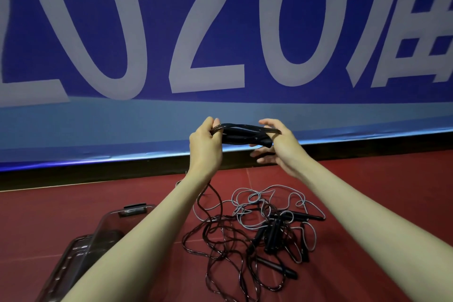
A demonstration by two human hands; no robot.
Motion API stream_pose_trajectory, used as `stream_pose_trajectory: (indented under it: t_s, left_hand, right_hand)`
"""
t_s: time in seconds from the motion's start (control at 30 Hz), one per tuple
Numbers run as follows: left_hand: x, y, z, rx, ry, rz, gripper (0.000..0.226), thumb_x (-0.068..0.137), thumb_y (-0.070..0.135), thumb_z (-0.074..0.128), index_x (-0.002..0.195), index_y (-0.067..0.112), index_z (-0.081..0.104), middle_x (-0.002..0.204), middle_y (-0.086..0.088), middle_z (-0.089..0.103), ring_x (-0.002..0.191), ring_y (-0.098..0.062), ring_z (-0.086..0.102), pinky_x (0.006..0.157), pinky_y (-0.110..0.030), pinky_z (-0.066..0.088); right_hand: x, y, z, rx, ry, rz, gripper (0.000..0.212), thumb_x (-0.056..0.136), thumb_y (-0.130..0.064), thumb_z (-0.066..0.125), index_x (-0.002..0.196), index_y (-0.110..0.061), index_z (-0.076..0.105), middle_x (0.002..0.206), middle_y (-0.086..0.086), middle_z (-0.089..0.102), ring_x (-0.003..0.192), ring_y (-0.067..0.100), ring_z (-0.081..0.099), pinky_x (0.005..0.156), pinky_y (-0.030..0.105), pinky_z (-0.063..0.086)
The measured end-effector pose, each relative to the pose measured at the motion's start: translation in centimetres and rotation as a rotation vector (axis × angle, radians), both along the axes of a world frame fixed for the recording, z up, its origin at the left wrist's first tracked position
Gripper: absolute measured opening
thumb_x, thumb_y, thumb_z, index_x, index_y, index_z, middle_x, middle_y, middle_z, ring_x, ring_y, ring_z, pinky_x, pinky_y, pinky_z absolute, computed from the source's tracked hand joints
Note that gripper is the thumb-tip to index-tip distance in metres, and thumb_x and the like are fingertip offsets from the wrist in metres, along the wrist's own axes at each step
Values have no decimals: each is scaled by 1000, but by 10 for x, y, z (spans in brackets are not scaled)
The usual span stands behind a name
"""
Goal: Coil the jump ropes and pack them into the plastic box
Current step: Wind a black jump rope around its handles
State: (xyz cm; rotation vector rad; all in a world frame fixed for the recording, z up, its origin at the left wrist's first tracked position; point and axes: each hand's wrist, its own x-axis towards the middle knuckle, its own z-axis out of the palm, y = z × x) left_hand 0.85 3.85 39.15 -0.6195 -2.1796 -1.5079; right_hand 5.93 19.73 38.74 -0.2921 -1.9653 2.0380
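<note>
Head-camera view: a blue banner (220, 32) with large pale numerals fills the wall behind, above a red floor (367, 191) where a person works with both bare arms stretched forward.

On the floor at lower left sits the dark, translucent plastic box (107, 225), with its lid (71, 260) lying just beside it, partly hidden by the left forearm. To the right of the box, between the two forearms, lies a tangle of loose jump ropes (257, 228): a grey cord looped over dark cords, with several black handles among them.

Raised in front of the banner's lower edge, the two hands hold a partly coiled black jump rope (242, 136) level between them. The left hand (206, 144) is closed round one end of the bundle, thumb and fingertips pinching the loops, wrist bent upward. A dark cord trails down from this hand, behind the left forearm, to the pile on the floor. The right hand (279, 144) meets the other end, where the loops appear to be hooked over its thumb; its fingers are spread and mostly straight beneath the bundle, though motion blur leaves the exact contact unclear. The hands stand apart, one at each end of the bundle.
</note>
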Motion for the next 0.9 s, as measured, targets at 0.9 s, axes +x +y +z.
stream_pose_trajectory:
  t_s: [0.9]
  left_hand:
    - [-6,-22,21,-447,-444,-384,34,97,35,52,70,15,55,49,0,43,37,-10,33,42,-21,26]
  right_hand:
    - [-3,17,-3,59,20,-155,41,100,-4,32,62,-19,32,54,-3,20,39,6,17,42,13,13]
